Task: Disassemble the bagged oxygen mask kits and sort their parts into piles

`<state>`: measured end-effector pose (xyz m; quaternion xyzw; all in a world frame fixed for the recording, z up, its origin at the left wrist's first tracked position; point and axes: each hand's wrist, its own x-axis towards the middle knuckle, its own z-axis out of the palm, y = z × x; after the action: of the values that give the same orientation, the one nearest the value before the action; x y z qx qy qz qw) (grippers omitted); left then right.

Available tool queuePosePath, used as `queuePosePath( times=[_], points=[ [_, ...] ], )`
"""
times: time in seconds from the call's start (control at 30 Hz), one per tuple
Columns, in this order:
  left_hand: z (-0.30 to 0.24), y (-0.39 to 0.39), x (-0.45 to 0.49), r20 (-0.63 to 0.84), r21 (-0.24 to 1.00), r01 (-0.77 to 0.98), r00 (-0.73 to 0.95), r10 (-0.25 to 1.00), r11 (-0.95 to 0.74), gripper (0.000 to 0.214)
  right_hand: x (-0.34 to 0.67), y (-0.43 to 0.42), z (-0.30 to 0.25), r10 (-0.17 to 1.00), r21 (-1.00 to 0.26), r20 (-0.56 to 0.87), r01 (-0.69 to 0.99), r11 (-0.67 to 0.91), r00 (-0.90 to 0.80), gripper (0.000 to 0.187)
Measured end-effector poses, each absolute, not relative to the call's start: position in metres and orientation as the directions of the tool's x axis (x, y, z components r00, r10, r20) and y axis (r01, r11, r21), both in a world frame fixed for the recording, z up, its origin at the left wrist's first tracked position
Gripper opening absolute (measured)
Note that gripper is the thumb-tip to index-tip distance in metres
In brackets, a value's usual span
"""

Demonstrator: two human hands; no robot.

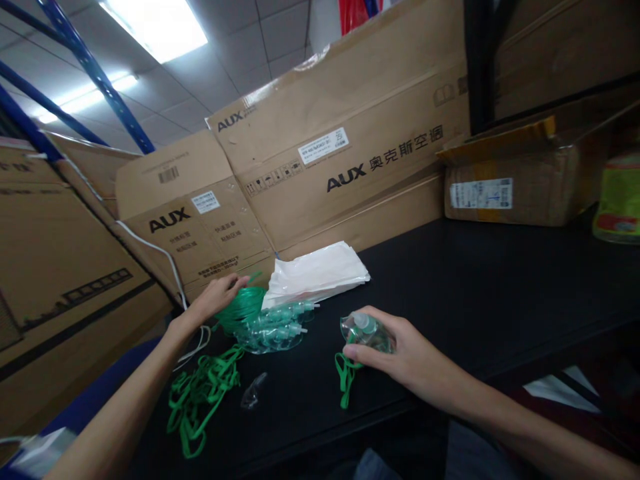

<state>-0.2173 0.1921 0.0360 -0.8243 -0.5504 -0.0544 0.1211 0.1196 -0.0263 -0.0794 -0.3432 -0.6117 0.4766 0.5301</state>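
Note:
My right hand [395, 337] is closed round a clear green-tinted oxygen mask [377, 335] with a pale connector on its front. A green elastic strap [346, 377] hangs from that mask beside my thumb. To the left, my left hand [225, 293] pinches a green strand at the top of a coil of green tubing [243, 308]. Right beside the coil lie several more clear masks [277, 333], nested in rows with their connectors pointing right. A tangled heap of green elastic straps [205, 393] rests nearer to me. A small clear plastic piece [254, 391] lies right of it.
Behind the masks is a stack of white plastic bags [320, 270] on the black table [480, 293]. Large cardboard boxes [350, 147] wall off the back and left. An opened carton [505, 180] and a yellow-green labelled container [619, 200] stand at the right. A white cable [175, 267] runs down at left.

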Motion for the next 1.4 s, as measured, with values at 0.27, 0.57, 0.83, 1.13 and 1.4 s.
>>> queuePosePath(
  times=[0.27,0.57,0.83,1.13,1.4],
  points=[
    [0.034,0.194,-0.216,0.070,-0.146,0.896,0.432,0.899,-0.419,0.058,0.120,-0.026,-0.080,0.924,-0.947,0.322,-0.077,0.313,-0.207,0.032],
    [0.045,0.192,-0.209,0.037,-0.162,0.921,0.363,0.931,-0.353,0.059,0.120,-0.026,-0.080,0.923,-0.947,0.322,-0.087,0.310,-0.212,0.034],
    [0.058,0.186,-0.210,0.072,-0.104,0.941,0.331,0.941,-0.323,0.063,0.120,-0.025,-0.080,0.921,-0.945,0.326,-0.097,0.312,-0.214,0.032],
    [0.080,0.189,-0.231,0.198,0.132,0.967,0.190,0.962,-0.219,0.076,0.120,-0.026,-0.081,0.919,-0.942,0.336,-0.091,0.324,-0.208,0.032],
    [0.082,0.186,-0.239,0.238,0.146,0.964,0.184,0.954,-0.222,0.078,0.120,-0.023,-0.082,0.916,-0.942,0.337,-0.095,0.323,-0.217,0.031]
  ],
)
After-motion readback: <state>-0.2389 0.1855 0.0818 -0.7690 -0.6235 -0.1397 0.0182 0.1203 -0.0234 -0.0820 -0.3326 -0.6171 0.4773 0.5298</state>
